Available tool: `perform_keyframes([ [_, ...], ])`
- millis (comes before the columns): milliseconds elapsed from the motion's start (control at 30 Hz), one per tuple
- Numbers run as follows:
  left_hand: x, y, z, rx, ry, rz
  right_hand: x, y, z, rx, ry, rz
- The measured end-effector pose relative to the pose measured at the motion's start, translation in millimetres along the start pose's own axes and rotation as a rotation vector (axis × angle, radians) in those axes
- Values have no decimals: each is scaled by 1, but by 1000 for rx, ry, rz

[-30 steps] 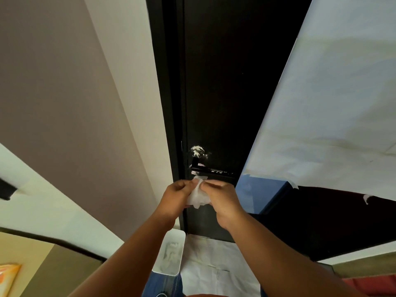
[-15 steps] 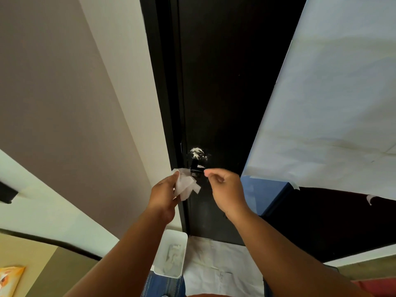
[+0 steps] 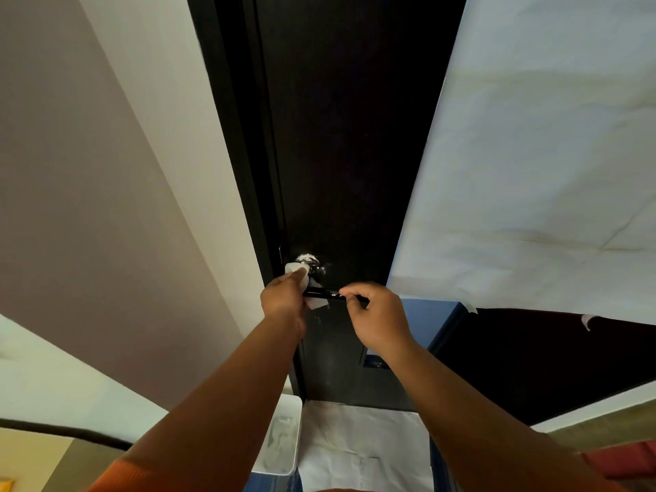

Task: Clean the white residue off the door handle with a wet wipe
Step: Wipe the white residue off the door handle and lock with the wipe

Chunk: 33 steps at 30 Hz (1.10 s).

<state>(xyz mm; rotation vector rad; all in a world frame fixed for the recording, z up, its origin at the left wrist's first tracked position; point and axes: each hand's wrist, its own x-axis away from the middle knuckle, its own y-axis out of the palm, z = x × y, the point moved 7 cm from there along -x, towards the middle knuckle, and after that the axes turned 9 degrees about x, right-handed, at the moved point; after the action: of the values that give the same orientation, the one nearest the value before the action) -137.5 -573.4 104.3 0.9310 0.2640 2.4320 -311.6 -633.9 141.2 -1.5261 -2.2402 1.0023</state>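
A black lever door handle (image 3: 328,295) sticks out of the dark door (image 3: 348,136). White residue (image 3: 309,260) smears the round base above the lever and speckles the door beside it. My left hand (image 3: 284,302) grips a white wet wipe (image 3: 297,269) and presses it against the left side of the smeared base. A flap of the wipe hangs below the lever. My right hand (image 3: 376,319) pinches the free right end of the lever between thumb and fingers.
A white bin (image 3: 280,436) with crumpled wipes inside stands on the floor below the handle. White sheeting (image 3: 362,445) covers the floor at the door's foot. A large white sheet (image 3: 539,154) hangs on the right, with a blue panel (image 3: 429,323) under it. A beige wall (image 3: 88,172) lies left.
My two hands came apart. The left hand carried the wipe up to the smeared base, and the right hand moved right onto the end of the lever.
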Motion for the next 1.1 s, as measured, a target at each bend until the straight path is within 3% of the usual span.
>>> perform_keyframes([
  [167, -6, 1, -6, 63, -7, 79, 2, -1, -3, 16, -40, 2],
  [333, -5, 4, 0, -1, 163, 135, 4, 0, 1, 29, -49, -9],
  [633, 2, 20, 22, -517, 616, 23, 5, 3, 7, 40, -40, -7],
  [700, 0, 14, 18, -414, 529, 61, 5, 2, 7, 42, -39, -11],
  [800, -3, 1, 0, -74, 251, 143, 5, 3, 7, 36, -31, -23],
  [900, 3, 5, -12, 178, -6, 124, 5, 3, 9, 31, -26, -36],
  [967, 3, 6, -8, 153, 28, 121, 5, 2, 9, 22, -31, -33],
  [1100, 1, 5, 13, -234, 381, 160, 5, 3, 8, 18, -31, -32],
])
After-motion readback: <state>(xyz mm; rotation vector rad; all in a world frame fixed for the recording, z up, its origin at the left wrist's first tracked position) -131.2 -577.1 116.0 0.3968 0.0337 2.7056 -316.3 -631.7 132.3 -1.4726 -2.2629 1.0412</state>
